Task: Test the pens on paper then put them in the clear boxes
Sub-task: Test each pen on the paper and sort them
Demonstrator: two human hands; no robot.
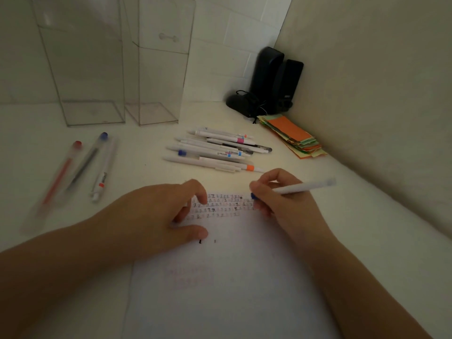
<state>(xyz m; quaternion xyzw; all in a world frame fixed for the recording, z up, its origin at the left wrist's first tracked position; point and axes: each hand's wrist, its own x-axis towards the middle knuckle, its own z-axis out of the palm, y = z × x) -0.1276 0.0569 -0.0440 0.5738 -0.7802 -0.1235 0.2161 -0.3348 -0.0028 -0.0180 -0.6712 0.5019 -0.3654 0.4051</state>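
Note:
A white sheet of paper (227,289) lies in front of me, with rows of small written marks near its top edge. My right hand (281,204) grips a white pen with a blue tip (303,187), the tip down at the paper's top right. My left hand (161,216) rests on the paper's left side, its fingers spread over the marks. A pile of several white pens (215,150) lies beyond the paper. Three more pens (80,165) lie to the left. Two tall clear boxes (80,69) (159,69) stand at the back left, and no pens show inside them.
Two black speakers (276,79) with a cable stand in the back corner. A stack of coloured paper slips (293,135), orange on top, lies beside them. A wall (379,94) runs close along the right side of the white table (367,228).

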